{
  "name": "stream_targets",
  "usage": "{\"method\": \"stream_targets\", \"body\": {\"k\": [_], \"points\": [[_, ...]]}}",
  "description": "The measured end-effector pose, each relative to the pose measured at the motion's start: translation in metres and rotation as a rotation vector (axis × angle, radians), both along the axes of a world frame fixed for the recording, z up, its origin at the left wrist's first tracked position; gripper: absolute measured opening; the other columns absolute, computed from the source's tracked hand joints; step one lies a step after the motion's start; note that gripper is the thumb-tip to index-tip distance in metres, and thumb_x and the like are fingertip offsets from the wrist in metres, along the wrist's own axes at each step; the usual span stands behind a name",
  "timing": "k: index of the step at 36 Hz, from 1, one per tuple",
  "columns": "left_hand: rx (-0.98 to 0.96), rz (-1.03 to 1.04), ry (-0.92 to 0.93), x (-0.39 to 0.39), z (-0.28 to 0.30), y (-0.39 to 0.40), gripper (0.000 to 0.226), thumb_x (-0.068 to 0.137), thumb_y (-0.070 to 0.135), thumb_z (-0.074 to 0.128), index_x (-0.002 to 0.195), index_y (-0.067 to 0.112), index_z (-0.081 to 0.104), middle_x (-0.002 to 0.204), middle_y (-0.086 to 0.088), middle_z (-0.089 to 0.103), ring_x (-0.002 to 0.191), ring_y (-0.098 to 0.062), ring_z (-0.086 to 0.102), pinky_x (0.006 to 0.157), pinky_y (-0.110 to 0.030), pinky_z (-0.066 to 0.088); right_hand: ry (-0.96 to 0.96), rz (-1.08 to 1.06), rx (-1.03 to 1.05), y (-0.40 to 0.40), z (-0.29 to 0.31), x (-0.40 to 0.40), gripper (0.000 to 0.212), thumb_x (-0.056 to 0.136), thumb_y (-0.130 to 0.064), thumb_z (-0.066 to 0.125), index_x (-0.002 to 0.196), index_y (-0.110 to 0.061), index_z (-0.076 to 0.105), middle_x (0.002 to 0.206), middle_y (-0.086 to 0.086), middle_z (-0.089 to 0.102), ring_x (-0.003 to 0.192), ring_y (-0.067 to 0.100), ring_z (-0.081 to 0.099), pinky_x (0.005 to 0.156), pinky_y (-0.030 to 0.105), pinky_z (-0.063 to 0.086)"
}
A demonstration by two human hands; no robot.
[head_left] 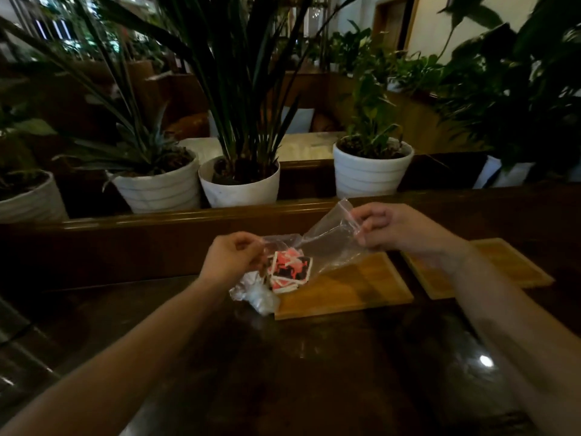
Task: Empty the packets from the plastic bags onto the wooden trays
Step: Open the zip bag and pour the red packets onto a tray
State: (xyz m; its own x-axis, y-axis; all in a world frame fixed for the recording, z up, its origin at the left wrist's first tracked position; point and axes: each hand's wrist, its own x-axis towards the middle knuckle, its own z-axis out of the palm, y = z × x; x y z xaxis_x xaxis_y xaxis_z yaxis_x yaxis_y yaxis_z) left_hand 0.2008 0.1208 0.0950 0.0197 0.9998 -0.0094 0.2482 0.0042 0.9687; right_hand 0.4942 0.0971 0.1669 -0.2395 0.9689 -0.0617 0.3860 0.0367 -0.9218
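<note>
A clear plastic bag (327, 243) is stretched between my two hands above the dark table. My left hand (231, 261) pinches its lower left end, and my right hand (393, 229) pinches its upper right corner, held higher. Several pink, black and white packets (289, 270) sit in the bag's low end, over the left edge of the nearer wooden tray (355, 287). A second wooden tray (515, 269) lies to the right, partly hidden by my right forearm. Another crumpled plastic bag (257, 295) lies on the table just left of the nearer tray.
The dark glossy table (314, 372) ends at a raised wooden ledge (157, 215). Behind the ledge stand white plant pots (371, 174) with tall leafy plants (239, 89).
</note>
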Motion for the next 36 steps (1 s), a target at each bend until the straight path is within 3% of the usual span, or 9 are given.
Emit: {"method": "stream_targets", "body": {"k": [5, 8, 10, 14, 18, 22, 27, 33, 36], "points": [[0.031, -0.006, 0.118, 0.006, 0.012, 0.011, 0.011, 0.093, 0.015, 0.060, 0.091, 0.015, 0.071, 0.082, -0.005, 0.074, 0.066, -0.007, 0.073, 0.056, -0.014, 0.054, 0.123, -0.023, -0.130, 0.010, -0.033, -0.001, 0.039, 0.078, -0.015, 0.076, 0.113, -0.031, 0.068, 0.101, 0.000, 0.077, 0.096, 0.017, 0.072, 0.084, 0.037, 0.056], [0.056, -0.013, 0.175, 0.015, 0.019, 0.013, 0.011, 0.094, 0.012, 0.060, 0.094, 0.011, 0.070, 0.084, -0.008, 0.073, 0.067, -0.009, 0.072, 0.056, -0.014, 0.054, 0.183, -0.116, -0.125, 0.015, -0.047, 0.000, 0.017, 0.085, -0.031, 0.070, 0.102, -0.029, 0.074, 0.091, -0.002, 0.078, 0.084, 0.013, 0.074, 0.077, 0.036, 0.057], [0.094, -0.030, 0.250, 0.020, 0.025, 0.014, 0.011, 0.094, 0.013, 0.060, 0.095, 0.010, 0.070, 0.084, -0.007, 0.072, 0.071, -0.011, 0.071, 0.056, -0.014, 0.054, 0.213, -0.211, -0.100, 0.018, -0.055, 0.002, 0.016, 0.091, -0.033, 0.064, 0.096, -0.024, 0.075, 0.084, -0.001, 0.077, 0.078, 0.014, 0.074, 0.074, 0.036, 0.058], [0.172, -0.066, 0.410, 0.028, 0.039, 0.015, 0.012, 0.094, 0.012, 0.059, 0.093, 0.014, 0.070, 0.081, -0.004, 0.071, 0.071, -0.009, 0.067, 0.056, -0.013, 0.052, 0.250, -0.328, -0.057, 0.024, -0.065, 0.009, 0.015, 0.094, -0.025, 0.061, 0.092, -0.018, 0.074, 0.088, 0.001, 0.074, 0.078, 0.014, 0.072, 0.066, 0.031, 0.060], [0.220, -0.082, 0.539, 0.033, 0.051, 0.020, 0.017, 0.094, 0.011, 0.057, 0.090, 0.023, 0.068, 0.083, 0.000, 0.069, 0.076, -0.012, 0.067, 0.063, -0.021, 0.056, 0.324, -0.375, -0.089, 0.030, -0.074, 0.018, 0.010, 0.090, -0.011, 0.066, 0.089, -0.017, 0.074, 0.093, 0.002, 0.074, 0.076, 0.013, 0.074, 0.056, 0.024, 0.058], [0.250, -0.103, 0.644, 0.039, 0.059, 0.021, 0.025, 0.095, 0.014, 0.055, 0.088, 0.038, 0.061, 0.091, 0.011, 0.066, 0.083, -0.005, 0.064, 0.067, -0.020, 0.054, 0.318, -0.326, -0.181, 0.034, -0.082, 0.025, 0.015, 0.087, -0.007, 0.067, 0.100, -0.015, 0.071, 0.103, 0.004, 0.070, 0.088, 0.019, 0.072, 0.058, 0.024, 0.059], [0.305, -0.103, 0.721, 0.047, 0.072, 0.020, 0.023, 0.095, 0.013, 0.055, 0.089, 0.034, 0.062, 0.087, 0.015, 0.062, 0.079, 0.001, 0.059, 0.061, -0.011, 0.041, 0.312, -0.289, -0.233, 0.036, -0.089, 0.028, 0.020, 0.088, -0.004, 0.066, 0.106, -0.012, 0.070, 0.098, 0.012, 0.070, 0.086, 0.023, 0.071, 0.063, 0.032, 0.062], [0.348, -0.099, 0.834, 0.061, 0.091, 0.022, 0.017, 0.095, 0.015, 0.055, 0.103, 0.016, 0.069, 0.094, -0.001, 0.069, 0.089, -0.016, 0.064, 0.078, -0.033, 0.053, 0.271, -0.251, -0.273, 0.038, -0.097, 0.027, 0.019, 0.089, -0.007, 0.066, 0.106, -0.015, 0.069, 0.099, 0.010, 0.071, 0.087, 0.023, 0.072, 0.068, 0.035, 0.062], [0.366, -0.109, 0.886, 0.068, 0.099, 0.022, 0.019, 0.096, 0.014, 0.053, 0.107, 0.014, 0.068, 0.102, -0.005, 0.069, 0.096, -0.019, 0.063, 0.084, -0.035, 0.051, 0.288, -0.254, -0.290, 0.041, -0.100, 0.026, 0.017, 0.089, -0.005, 0.066, 0.104, -0.014, 0.069, 0.100, 0.010, 0.071, 0.083, 0.021, 0.072, 0.067, 0.036, 0.062]]}}
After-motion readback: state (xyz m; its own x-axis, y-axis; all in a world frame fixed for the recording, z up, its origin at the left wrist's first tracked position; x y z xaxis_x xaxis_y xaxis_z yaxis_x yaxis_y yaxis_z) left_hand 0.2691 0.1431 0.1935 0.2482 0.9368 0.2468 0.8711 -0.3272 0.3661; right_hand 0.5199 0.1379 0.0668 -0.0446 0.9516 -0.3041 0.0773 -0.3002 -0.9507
